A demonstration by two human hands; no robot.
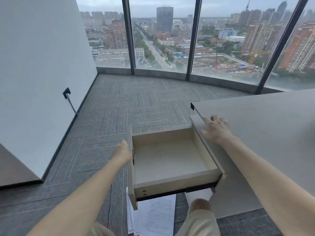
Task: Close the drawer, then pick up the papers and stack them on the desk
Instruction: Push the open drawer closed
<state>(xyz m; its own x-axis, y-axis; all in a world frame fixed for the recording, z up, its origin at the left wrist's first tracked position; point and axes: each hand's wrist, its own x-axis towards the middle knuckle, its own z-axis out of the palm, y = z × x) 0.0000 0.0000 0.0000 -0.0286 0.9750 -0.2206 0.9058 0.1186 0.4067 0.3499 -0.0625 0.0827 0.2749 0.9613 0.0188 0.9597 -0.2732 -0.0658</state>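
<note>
The drawer [170, 160] stands pulled fully out from the bench [264, 126], empty inside, so closing it is the step in hand. The left hand [123, 153] is against the outer face of the drawer front, by the small metal latch; its fingers are hidden behind the panel, so I cannot tell whether they are curled or flat. The right hand [215, 129] lies open and flat on the bench edge, holding nothing.

To do this well, push with the palm near the middle of the front panel, square to the runners, so the drawer does not skew and jam. Keep the right hand braced on top, clear of the closing gap. The papers [153, 217] lie on the floor beneath the drawer, beside the knee [200, 204]; leave them until the drawer is shut.
</note>
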